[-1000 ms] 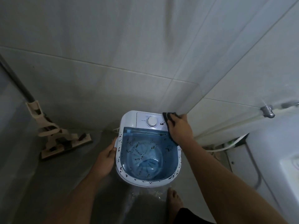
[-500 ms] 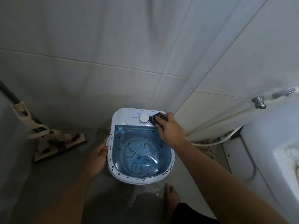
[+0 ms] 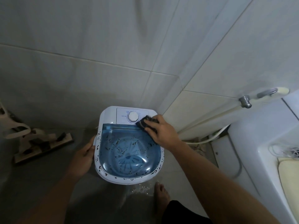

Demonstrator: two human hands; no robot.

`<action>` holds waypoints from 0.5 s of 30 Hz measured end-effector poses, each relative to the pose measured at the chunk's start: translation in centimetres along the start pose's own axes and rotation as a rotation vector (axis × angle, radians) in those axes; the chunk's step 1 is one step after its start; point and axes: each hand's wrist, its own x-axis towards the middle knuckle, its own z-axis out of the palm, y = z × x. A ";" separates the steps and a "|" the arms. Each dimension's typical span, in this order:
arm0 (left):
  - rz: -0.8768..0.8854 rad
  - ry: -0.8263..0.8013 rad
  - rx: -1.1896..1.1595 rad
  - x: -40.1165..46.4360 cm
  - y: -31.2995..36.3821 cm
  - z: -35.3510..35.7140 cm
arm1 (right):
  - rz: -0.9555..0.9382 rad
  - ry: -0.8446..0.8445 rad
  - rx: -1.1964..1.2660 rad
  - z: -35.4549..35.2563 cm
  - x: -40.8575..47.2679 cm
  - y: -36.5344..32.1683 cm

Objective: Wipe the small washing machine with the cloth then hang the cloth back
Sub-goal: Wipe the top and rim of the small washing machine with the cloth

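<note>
A small white washing machine with a clear blue lid and black speckles stands on the floor in the tiled corner. Its white dial sits on the back panel. My right hand presses a dark cloth flat against the panel just right of the dial, at the lid's back right corner. My left hand rests against the machine's left side, thumb on the rim.
A beige mop head lies on the floor at left. A hose and metal tap run along the right wall above a large white appliance. My bare foot stands on wet floor before the machine.
My right hand has slid the cloth left along the back panel from the far right corner toward the dial. The left hand has stayed on the machine's side.
</note>
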 end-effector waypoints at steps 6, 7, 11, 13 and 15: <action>-0.021 -0.011 0.028 0.6 0.4 -0.2 | 0.295 0.098 -0.022 -0.7 4.0 0.5; -0.028 -0.009 0.018 0.7 0.1 -0.2 | 0.305 0.086 -0.008 -0.2 3.8 0.1; -0.022 -0.016 0.007 0.8 0.4 -0.2 | 0.188 0.140 -0.014 1.1 1.3 -0.6; -0.013 -0.023 0.012 0.8 0.6 -0.1 | 0.108 0.102 0.029 1.0 -0.2 -0.3; -0.017 -0.020 0.011 0.8 0.6 -0.1 | 0.133 0.111 0.104 0.3 -0.7 0.3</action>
